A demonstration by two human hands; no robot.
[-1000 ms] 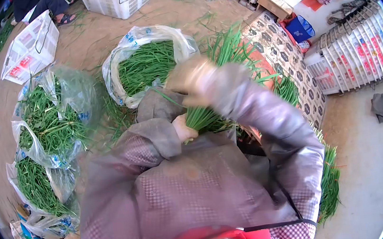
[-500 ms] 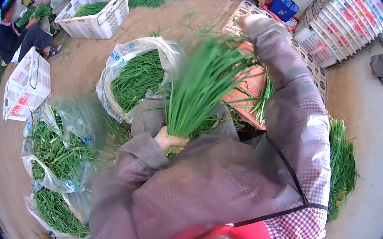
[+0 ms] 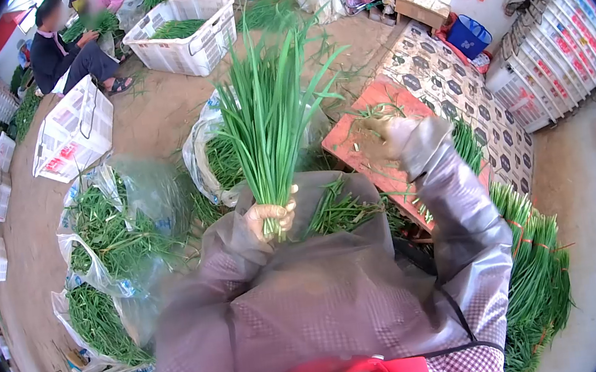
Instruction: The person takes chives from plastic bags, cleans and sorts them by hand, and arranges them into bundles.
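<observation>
My left hand (image 3: 272, 219) is closed around the base of a bunch of garlic chives (image 3: 266, 127). The bunch stands upright before my chest, its leaf tips fanning out at the top. Motion blurs my right hand (image 3: 383, 137), which is over the red board (image 3: 360, 150) among loose chive scraps; its fingers are smeared. Loose chives (image 3: 342, 209) lie on my lap, just right of the held bunch. Behind that bunch, partly covered by it, sits an open plastic bag of chives (image 3: 223, 161).
More chive-filled bags (image 3: 110, 320) line my left side. Tied chive bundles (image 3: 536, 276) are piled at my right. White crates (image 3: 179, 37) stand ahead, with stacked crates (image 3: 548, 44) at the right wall. A person (image 3: 69, 50) sits at the far left.
My right arm has come down from its raised position, bringing the hand over the red board. The chive bunch, earlier leaning right and blurred, now stands upright in my left hand.
</observation>
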